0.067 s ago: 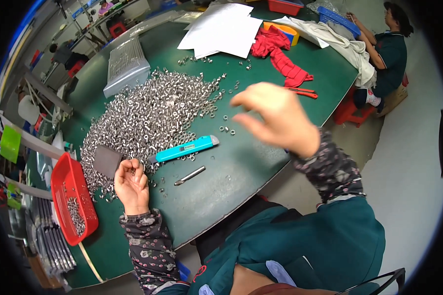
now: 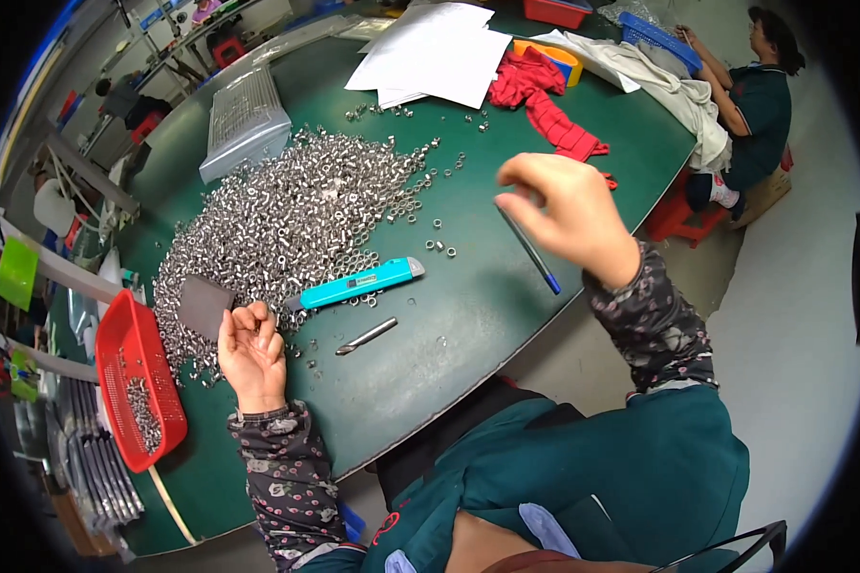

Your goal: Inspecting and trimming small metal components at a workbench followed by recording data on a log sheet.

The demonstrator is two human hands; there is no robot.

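A large heap of small silver metal nuts (image 2: pixel 296 205) covers the left middle of the green table (image 2: pixel 468 315). My left hand (image 2: pixel 250 355) rests at the heap's near edge, fingers curled beside a flat grey card (image 2: pixel 204 306); whether it grips the card is unclear. My right hand (image 2: pixel 569 215) is raised above the table's right side, closed on a thin pen-like stick with a blue tip (image 2: pixel 528 250). Between the hands lie a turquoise utility knife (image 2: pixel 358 284) and a metal drill bit (image 2: pixel 366 336).
A red plastic basket (image 2: pixel 136 382) holding some nuts sits at the left edge. A grey mesh tray (image 2: pixel 244 119), white paper sheets (image 2: pixel 440 57), red cloth (image 2: pixel 545 100) and white fabric lie at the far side. Another person sits at the far right (image 2: pixel 760 105).
My right hand has stayed raised and shifted slightly; the thin stick in it now shows clearly. My left hand remains at the heap's edge.
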